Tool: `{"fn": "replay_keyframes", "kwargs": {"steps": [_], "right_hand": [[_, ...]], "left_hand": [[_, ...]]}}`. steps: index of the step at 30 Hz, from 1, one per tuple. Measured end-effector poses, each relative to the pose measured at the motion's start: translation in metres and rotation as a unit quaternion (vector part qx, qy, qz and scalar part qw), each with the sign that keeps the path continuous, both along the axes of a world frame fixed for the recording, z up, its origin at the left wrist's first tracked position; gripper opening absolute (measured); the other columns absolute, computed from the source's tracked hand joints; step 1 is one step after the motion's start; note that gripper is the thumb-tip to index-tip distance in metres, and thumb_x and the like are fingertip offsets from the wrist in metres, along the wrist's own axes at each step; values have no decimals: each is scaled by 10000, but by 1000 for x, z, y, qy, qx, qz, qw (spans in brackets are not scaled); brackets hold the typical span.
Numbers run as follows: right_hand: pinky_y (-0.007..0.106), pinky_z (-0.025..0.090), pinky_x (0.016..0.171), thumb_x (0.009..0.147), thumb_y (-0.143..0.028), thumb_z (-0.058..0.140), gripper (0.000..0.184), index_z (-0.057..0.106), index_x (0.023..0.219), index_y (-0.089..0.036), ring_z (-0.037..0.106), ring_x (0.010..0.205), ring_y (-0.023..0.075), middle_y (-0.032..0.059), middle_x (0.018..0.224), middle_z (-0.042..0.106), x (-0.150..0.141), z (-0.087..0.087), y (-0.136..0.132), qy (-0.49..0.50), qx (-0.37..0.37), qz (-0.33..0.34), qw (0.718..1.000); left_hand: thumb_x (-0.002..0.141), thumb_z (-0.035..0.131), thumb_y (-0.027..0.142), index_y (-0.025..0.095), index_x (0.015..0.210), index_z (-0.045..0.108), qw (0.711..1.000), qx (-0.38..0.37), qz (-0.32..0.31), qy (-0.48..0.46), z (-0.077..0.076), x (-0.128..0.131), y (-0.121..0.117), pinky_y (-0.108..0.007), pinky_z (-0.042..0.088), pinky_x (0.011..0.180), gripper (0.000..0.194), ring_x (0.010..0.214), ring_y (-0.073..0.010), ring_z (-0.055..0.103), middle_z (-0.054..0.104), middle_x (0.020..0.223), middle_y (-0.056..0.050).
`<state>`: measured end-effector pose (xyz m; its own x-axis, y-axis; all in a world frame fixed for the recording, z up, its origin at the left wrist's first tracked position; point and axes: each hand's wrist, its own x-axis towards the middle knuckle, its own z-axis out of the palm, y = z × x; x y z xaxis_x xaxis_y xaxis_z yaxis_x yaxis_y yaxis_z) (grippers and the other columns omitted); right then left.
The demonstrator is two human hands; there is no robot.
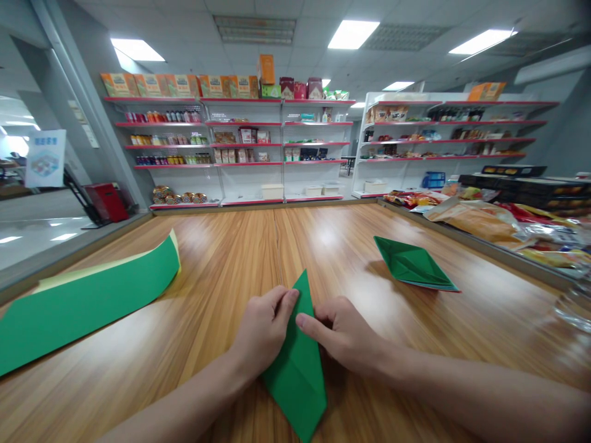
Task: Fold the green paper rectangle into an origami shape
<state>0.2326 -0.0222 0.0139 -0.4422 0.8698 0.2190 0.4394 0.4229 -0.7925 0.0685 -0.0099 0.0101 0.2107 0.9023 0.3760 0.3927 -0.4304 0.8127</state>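
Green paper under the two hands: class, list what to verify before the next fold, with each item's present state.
1. Folded green paper lies flat on the wooden table: ok.
2. Left hand presses its left edge: ok.
3. Right hand presses its right edge, index fingertip on the paper: ok.
4. Edges aligned under the hands: cannot tell.
5. Finished green paper boat sits apart, to the right: ok.
6. Spare green sheets lie apart, to the left: ok.

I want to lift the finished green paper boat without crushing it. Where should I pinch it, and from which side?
Probably pinch the green paper boat lightly at its raised long rim, coming from above on the near side. It lies flat and open on the wooden table, apart from both hands, its pointed ends look flimsy.
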Motion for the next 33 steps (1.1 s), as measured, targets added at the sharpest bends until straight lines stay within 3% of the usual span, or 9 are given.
{"fn": "replay_keyframes", "kwargs": {"steps": [4, 10, 12, 16, 19, 24, 33], "right_hand": [[222, 171, 409, 927, -485, 366, 498, 337, 532, -184, 246, 441, 66, -58, 501, 239, 1, 1, -2, 28, 5, 7, 1000], [223, 200, 419, 941, -452, 364, 472, 319, 553, -187, 277, 450, 69, -52, 509, 277, 4, 3, -7, 66, 20, 91, 993], [224, 201, 420, 940, -451, 375, 474, 319, 550, -187, 275, 448, 68, -53, 507, 274, 5, 1, -5, 87, 28, 72, 993], [224, 202, 418, 925, -491, 400, 479, 357, 560, -184, 277, 451, 69, -53, 514, 286, 10, -8, 9, 158, 11, -29, 987], [218, 209, 417, 891, -507, 467, 472, 407, 565, -171, 293, 460, 71, -50, 518, 309, 14, -12, 19, 172, -12, -40, 984], [215, 348, 482, 859, -478, 545, 389, 585, 716, -119, 448, 552, 102, 7, 627, 510, 14, -9, 20, 204, -55, 3, 977], [236, 404, 540, 885, -414, 537, 344, 648, 784, -104, 514, 600, 124, 37, 672, 594, 15, -7, 16, 220, -45, 42, 974]], "left_hand": [[912, 443, 410, 183, 590, 468, 1000, -7, -12, 24, 4, 1, -3, -247, 251, 484, 394, 491, -113, 378, 405, 520, 38], [860, 521, 454, 178, 565, 446, 991, -73, -78, -80, 7, -1, -5, -218, 260, 451, 411, 492, -97, 336, 360, 530, 48], [836, 557, 462, 167, 569, 476, 985, -95, -88, -115, 8, -4, -3, -208, 259, 439, 405, 483, -91, 341, 378, 525, 46], [829, 570, 459, 136, 683, 610, 974, -132, -125, -139, 5, -9, 0, -211, 346, 483, 357, 536, -117, 459, 529, 593, -1], [854, 546, 425, 136, 744, 666, 991, -76, -83, -70, 3, -9, -3, -222, 361, 501, 332, 560, -133, 493, 575, 627, -20], [863, 543, 380, 141, 655, 652, 999, 22, -7, 35, 2, -2, -12, -231, 274, 456, 335, 470, -105, 396, 445, 501, 23], [850, 570, 392, 146, 685, 686, 999, 22, 5, 22, 0, -1, -14, -224, 292, 454, 319, 474, -110, 425, 480, 503, 17]]}}
